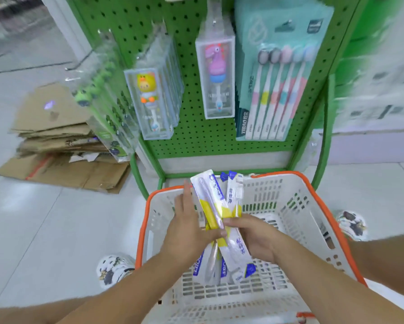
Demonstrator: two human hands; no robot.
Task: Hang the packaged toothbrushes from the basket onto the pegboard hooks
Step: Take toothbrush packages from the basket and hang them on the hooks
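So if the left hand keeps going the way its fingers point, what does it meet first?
Probably the far orange rim of the white plastic basket, just beyond the left hand; then the green pegboard stand. Depth is unclear.

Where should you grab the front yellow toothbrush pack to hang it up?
Probably pinch the yellow toothbrush pack near its top end, coming from the left edge, where the left hand already rests. It is long, flat and tilted, and the right hand holds the bundle's middle, so a high grip leaves the top free for the hook.
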